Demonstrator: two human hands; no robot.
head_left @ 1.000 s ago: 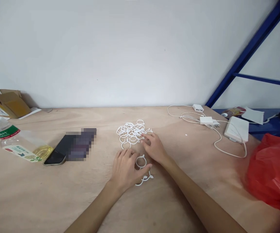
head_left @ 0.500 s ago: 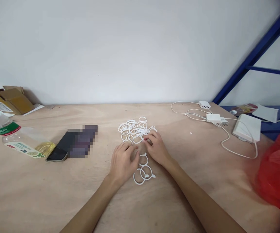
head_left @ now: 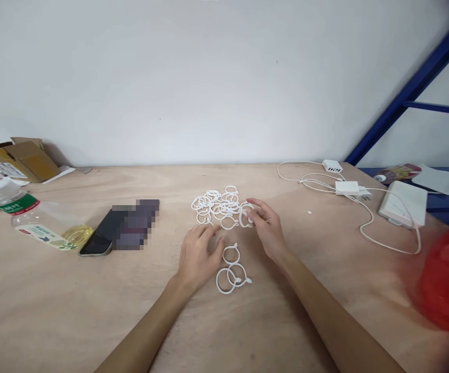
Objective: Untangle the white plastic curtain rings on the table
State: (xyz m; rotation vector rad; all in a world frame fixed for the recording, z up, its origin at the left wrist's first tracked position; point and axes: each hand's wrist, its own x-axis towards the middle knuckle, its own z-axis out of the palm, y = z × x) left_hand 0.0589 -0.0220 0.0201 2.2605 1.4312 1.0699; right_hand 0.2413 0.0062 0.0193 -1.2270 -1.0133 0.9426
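Observation:
A heap of several white plastic rings [head_left: 216, 204] lies on the wooden table [head_left: 92, 311]. My right hand [head_left: 267, 228] is lifted just right of the heap and pinches one white ring [head_left: 244, 215] between thumb and fingers. My left hand [head_left: 197, 256] rests palm down on the table, fingers spread, beside three separate rings [head_left: 230, 269] that lie in a small chain close to me.
At the left lie a plastic bottle [head_left: 38, 223] on its side, a dark phone [head_left: 103, 235] and a cardboard box [head_left: 18, 160]. At the right are white chargers with cables [head_left: 345, 189], a white power bank [head_left: 403, 204], a red plastic bag [head_left: 448, 274] and a blue metal frame [head_left: 407, 93].
My right hand has risen off the heap with one ring pinched in it. My left hand has slid slightly left, which uncovers the three rings near me.

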